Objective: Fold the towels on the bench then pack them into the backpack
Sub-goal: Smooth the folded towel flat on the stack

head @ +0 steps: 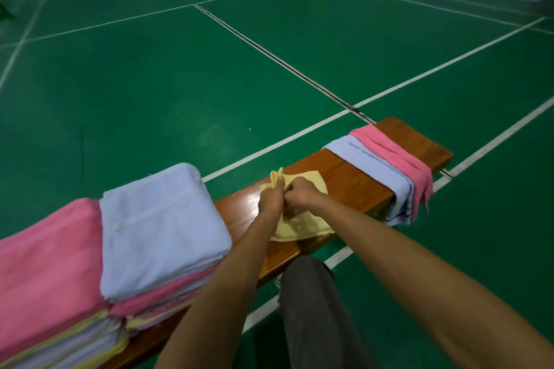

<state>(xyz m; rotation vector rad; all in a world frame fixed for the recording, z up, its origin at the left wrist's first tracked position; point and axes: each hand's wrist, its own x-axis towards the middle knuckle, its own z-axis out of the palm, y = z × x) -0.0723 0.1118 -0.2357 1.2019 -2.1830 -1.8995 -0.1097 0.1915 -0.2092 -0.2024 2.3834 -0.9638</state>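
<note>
No legible text, labels or numbers.

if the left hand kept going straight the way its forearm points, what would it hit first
The left hand points up and away across the bench, gripping the yellow towel. Going on, it would first cross that towel's raised corner, then pass the bench's far edge over the green floor. Depth is uncertain.

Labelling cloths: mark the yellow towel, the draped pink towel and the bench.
yellow towel (295,231): head view, near flat part.
draped pink towel (389,150): head view, middle, atop bench.
bench (344,177): head view, bare top.
</note>
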